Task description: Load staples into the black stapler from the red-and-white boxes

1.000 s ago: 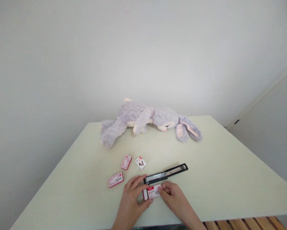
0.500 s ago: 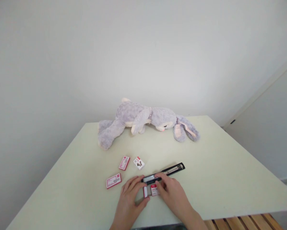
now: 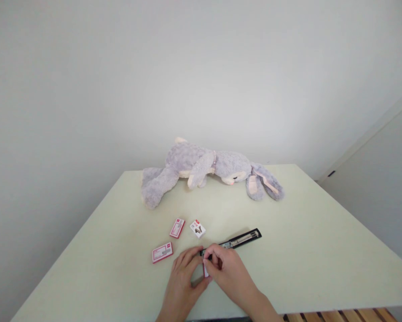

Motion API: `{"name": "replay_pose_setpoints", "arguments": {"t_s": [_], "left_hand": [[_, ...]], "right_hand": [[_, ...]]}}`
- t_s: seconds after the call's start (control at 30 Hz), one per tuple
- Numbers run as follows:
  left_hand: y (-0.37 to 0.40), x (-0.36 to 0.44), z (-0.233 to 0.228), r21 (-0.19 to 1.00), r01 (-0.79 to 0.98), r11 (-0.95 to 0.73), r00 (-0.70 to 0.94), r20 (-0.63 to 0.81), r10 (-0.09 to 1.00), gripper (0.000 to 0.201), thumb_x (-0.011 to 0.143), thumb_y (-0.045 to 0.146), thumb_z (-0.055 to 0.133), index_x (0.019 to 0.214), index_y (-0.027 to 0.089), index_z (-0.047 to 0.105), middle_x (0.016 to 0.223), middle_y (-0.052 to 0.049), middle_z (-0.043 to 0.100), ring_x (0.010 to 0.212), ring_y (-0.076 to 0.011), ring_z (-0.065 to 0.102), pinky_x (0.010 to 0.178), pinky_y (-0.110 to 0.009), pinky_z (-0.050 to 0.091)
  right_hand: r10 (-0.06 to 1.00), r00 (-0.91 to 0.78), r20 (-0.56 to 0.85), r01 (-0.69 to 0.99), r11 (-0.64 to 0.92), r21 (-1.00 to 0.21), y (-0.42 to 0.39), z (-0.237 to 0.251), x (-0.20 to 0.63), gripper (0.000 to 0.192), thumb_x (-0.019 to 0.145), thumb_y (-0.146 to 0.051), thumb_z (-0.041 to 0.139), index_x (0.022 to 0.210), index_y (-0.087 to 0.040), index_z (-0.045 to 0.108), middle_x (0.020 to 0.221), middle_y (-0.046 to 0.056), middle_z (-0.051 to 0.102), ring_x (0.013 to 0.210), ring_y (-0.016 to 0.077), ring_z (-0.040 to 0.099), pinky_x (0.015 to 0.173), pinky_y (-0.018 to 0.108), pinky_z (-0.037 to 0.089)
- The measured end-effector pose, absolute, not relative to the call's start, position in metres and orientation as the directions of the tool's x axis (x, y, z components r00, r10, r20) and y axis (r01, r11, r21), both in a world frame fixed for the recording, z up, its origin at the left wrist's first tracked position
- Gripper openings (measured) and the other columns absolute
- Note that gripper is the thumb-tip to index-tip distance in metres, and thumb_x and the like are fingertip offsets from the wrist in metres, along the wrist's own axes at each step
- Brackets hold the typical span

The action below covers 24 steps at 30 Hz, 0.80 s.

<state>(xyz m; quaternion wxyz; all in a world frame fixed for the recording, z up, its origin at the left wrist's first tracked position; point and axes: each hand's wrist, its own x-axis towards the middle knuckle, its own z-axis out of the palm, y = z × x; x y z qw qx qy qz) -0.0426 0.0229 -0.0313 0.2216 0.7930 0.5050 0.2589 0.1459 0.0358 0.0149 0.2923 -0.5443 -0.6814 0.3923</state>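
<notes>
A small red-and-white staple box (image 3: 206, 271) lies in front of me, mostly hidden by my right hand. My left hand (image 3: 184, 279) holds it between thumb and fingers, with the fingertips beside the near end of an opened black stapler (image 3: 244, 238). Over the top of the box, the thumb and forefinger of my right hand (image 3: 229, 270) are pinched together; what lies between them is too small to make out. The stapler stretches away to the right behind my right hand, its metal track showing.
Two pink-and-white boxes, one nearer (image 3: 162, 252) and one farther (image 3: 177, 228), lie left of the stapler, with a white box (image 3: 198, 228) beside them. A lilac plush rabbit (image 3: 194, 163) lies along the back of the pale table (image 3: 305, 250), against the wall.
My right hand has moved left from the stapler's middle to the staple box, its fingers now pinched. The red-and-white part of the box is now covered. The view has shifted slightly.
</notes>
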Motion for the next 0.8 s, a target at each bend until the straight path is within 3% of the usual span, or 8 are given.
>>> {"name": "replay_pose_setpoints", "arguments": {"t_s": [0.2, 0.33, 0.43, 0.57, 0.67, 0.8], "left_hand": [[0.023, -0.041, -0.029, 0.624, 0.686, -0.373, 0.340, 0.179, 0.923, 0.039, 0.080, 0.020, 0.079, 0.115, 0.036, 0.070, 0.144, -0.003, 0.060, 0.132, -0.0300, 0.055, 0.107, -0.051, 0.049], [0.019, -0.042, -0.026, 0.620, 0.678, -0.394, 0.335, 0.216, 0.917, 0.039, 0.081, 0.024, 0.080, 0.117, 0.036, 0.070, 0.147, -0.003, 0.057, 0.133, -0.0295, 0.054, 0.108, -0.049, 0.049], [0.014, -0.045, -0.026, 0.607, 0.695, -0.385, 0.268, 0.277, 0.923, 0.038, 0.084, 0.028, 0.078, 0.120, 0.034, 0.069, 0.150, -0.006, 0.053, 0.136, -0.0303, 0.051, 0.111, -0.050, 0.046], [0.007, -0.042, -0.028, 0.585, 0.770, -0.257, 0.100, 0.287, 0.953, 0.011, 0.093, 0.034, 0.068, 0.101, 0.030, 0.073, 0.114, -0.006, 0.069, 0.110, -0.0274, 0.064, 0.095, -0.046, 0.052], [0.005, -0.030, -0.028, 0.573, 0.786, -0.231, 0.130, 0.213, 0.968, 0.015, 0.095, 0.038, 0.065, 0.086, 0.029, 0.071, 0.092, -0.002, 0.070, 0.093, -0.0244, 0.065, 0.084, -0.040, 0.050], [0.005, -0.014, -0.025, 0.579, 0.785, -0.220, 0.142, 0.177, 0.974, 0.020, 0.098, 0.037, 0.062, 0.082, 0.027, 0.069, 0.089, -0.001, 0.070, 0.091, -0.0230, 0.065, 0.083, -0.039, 0.047]], "right_hand": [[0.936, -0.337, -0.099, 0.724, 0.190, -0.663, 0.025, 0.013, 0.165, 0.014, 0.081, -0.013, 0.065, 0.085, -0.025, 0.070, 0.076, -0.003, 0.069, 0.071, 0.0152, 0.061, 0.065, 0.024, 0.033], [0.925, -0.361, -0.117, 0.696, 0.184, -0.695, 0.022, 0.018, 0.176, 0.016, 0.085, -0.017, 0.063, 0.096, -0.028, 0.069, 0.079, -0.003, 0.070, 0.073, 0.0157, 0.063, 0.067, 0.024, 0.035], [0.955, -0.251, -0.161, 0.699, 0.063, -0.713, 0.018, 0.018, 0.197, 0.009, 0.094, -0.026, 0.057, 0.095, -0.025, 0.065, 0.075, -0.002, 0.069, 0.068, 0.0160, 0.063, 0.063, 0.024, 0.035], [0.974, -0.092, -0.207, 0.737, -0.073, -0.672, 0.011, 0.005, 0.227, 0.023, 0.099, -0.037, 0.050, 0.085, -0.023, 0.063, 0.069, 0.000, 0.068, 0.065, 0.0188, 0.064, 0.061, 0.027, 0.035], [0.969, -0.149, -0.194, 0.682, -0.042, -0.731, 0.010, -0.004, 0.229, 0.022, 0.097, -0.036, 0.052, 0.084, -0.024, 0.064, 0.069, 0.000, 0.068, 0.066, 0.0192, 0.063, 0.061, 0.027, 0.036], [0.976, -0.161, -0.146, 0.614, -0.017, -0.789, 0.013, -0.012, 0.218, 0.022, 0.096, -0.036, 0.052, 0.083, -0.023, 0.064, 0.069, -0.001, 0.067, 0.064, 0.0181, 0.061, 0.061, 0.027, 0.036]]}}
